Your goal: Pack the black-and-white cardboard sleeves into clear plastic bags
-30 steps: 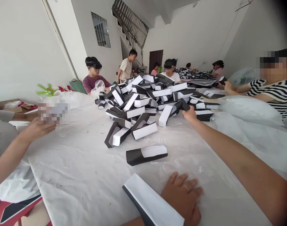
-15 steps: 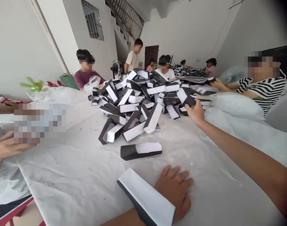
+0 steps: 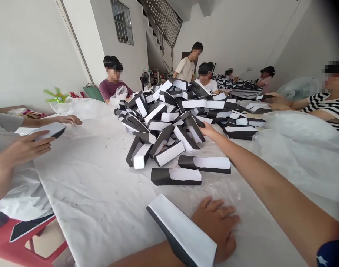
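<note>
My left hand (image 3: 218,224) lies palm down on the sheet, fingers spread and holding nothing. Across its wrist and forearm rests a black-and-white paper box (image 3: 183,231), open side hidden. At the near right side of the pile (image 3: 158,126), my right hand (image 3: 208,131) is closed on the edge of a slanted black-and-white paper box (image 3: 193,126); its fingers are mostly hidden behind that box. Two similar boxes, a nearer one (image 3: 176,176) and one to its right (image 3: 205,164), lie between the pile and my left hand.
A white sheet (image 3: 97,193) covers the table. At left, a co-worker's hand (image 3: 30,148) holds another box. Bunched translucent plastic (image 3: 299,129) lies on the right. Other people sit around the table, and a red stool (image 3: 8,237) stands below its left edge.
The box formerly raised in my right hand is no longer there; a box now lies beside the nearer loose one. My right hand has moved left to another box. My left hand stays flat.
</note>
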Demonstrator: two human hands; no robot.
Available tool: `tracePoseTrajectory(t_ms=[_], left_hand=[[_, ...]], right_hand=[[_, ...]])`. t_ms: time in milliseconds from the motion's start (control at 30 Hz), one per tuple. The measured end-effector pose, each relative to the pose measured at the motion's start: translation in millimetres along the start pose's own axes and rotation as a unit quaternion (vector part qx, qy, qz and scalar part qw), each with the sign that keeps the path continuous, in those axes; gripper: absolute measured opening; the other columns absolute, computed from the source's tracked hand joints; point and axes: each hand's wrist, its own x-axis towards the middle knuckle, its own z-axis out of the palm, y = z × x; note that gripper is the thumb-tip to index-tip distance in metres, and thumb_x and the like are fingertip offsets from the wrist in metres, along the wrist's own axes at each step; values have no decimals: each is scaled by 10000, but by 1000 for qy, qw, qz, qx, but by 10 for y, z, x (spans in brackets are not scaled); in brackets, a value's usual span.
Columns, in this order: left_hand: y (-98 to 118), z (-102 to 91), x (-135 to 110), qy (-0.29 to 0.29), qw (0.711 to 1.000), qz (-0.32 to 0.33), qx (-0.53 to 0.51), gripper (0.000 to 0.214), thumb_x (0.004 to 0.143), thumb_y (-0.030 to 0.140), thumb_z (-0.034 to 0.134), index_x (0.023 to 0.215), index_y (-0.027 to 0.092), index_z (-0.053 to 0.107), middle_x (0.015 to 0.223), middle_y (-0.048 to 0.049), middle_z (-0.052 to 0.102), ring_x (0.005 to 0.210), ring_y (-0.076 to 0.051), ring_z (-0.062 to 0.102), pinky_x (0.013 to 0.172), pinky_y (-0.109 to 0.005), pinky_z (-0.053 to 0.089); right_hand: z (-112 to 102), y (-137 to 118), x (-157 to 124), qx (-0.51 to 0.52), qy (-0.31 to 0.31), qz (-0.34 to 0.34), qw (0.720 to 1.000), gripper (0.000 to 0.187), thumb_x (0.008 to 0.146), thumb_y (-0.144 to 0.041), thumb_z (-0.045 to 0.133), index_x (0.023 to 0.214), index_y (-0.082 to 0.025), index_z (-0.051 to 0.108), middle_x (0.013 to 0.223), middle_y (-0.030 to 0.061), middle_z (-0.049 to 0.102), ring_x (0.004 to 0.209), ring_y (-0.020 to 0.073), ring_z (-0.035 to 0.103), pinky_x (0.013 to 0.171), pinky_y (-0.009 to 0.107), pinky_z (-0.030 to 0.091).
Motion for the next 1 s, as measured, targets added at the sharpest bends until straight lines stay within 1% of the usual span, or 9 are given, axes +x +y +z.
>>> tracePoseTrajectory(t_ms=[100, 267, 367, 467, 567, 667, 767, 833, 1000], left_hand=[[-19, 19, 1, 5, 1000, 10, 12, 475, 925, 339, 439, 1392, 259, 458, 1487, -14, 454, 1412, -244, 325, 1182, -495, 194], [-68, 59, 33, 10, 1000, 4, 21, 413, 938, 353, 434, 1333, 276, 529, 1461, 10, 488, 1394, -220, 359, 1181, -474, 205], [-70, 52, 65, 8, 1000, 11, 3, 444, 915, 381, 462, 1340, 267, 527, 1430, -5, 523, 1371, -229, 394, 1173, -485, 220], [-60, 31, 98, 19, 998, 53, -37, 519, 882, 397, 510, 1371, 224, 499, 1402, -54, 548, 1348, -239, 425, 1163, -462, 256], [-82, 34, 126, 61, 990, 63, -112, 453, 915, 377, 478, 1325, 199, 548, 1361, -84, 579, 1304, -242, 473, 1132, -430, 323], [-141, 65, 153, 103, 967, -11, -235, 432, 947, 405, 456, 1323, 211, 542, 1338, -95, 588, 1222, -245, 545, 1063, -436, 413], [-193, 96, 182, 128, 931, -52, -339, 607, 863, 424, 617, 1402, 213, 435, 1369, -118, 553, 1144, -249, 598, 1014, -443, 460], [-204, 107, 190, 152, 920, -57, -357, 721, 765, 435, 733, 1380, 190, 447, 1344, -134, 566, 1160, -274, 590, 1033, -461, 443], [-156, 67, 155, 170, 901, -36, -398, 587, 709, 468, 779, 1153, 130, 598, 1181, -135, 665, 1171, -346, 584, 1023, -518, 442]], right_hand=[[-59, -292, -225, 25, -63, -28, 997, 428, 745, -254, 672, 1165, -233, 589, 989, 39, 693, 800, 189, 645, 615, 269, 543], [-584, -659, -1035, 91, 11, -66, 994, 555, 747, -349, 698, 1262, -291, 498, 1076, 34, 655, 748, 179, 675, 578, 273, 538], [-915, -605, -1765, 200, 22, -30, 979, 476, 760, -426, 682, 1188, -290, 527, 1017, 23, 660, 704, 182, 666, 598, 313, 545], [-1076, -299, -2497, 290, 34, 28, 956, 294, 804, -487, 605, 1005, -273, 613, 911, 24, 677, 641, 177, 621, 605, 348, 549], [-1085, 65, -3037, 355, 33, 104, 929, 253, 817, -504, 577, 890, -274, 650, 766, 21, 663, 577, 188, 581, 557, 365, 536], [-1029, 251, -3322, 395, 42, 100, 912, 203, 820, -471, 606, 909, -298, 668, 802, 6, 673, 614, 187, 593, 605, 368, 546], [-943, 213, -3456, 407, 7, 75, 910, 230, 813, -438, 649, 1009, -317, 649, 912, -3, 686, 684, 181, 628, 657, 360, 542], [-868, 127, -3538, 400, -41, 77, 912, 289, 801, -437, 679, 1057, -314, 624, 939, 4, 685, 714, 188, 652, 673, 359, 534], [-699, -10, -3747, 358, -146, 81, 919, 401, 818, -498, 667, 1167, -339, 549, 1048, 16, 655, 771, 209, 685, 738, 393, 537]])
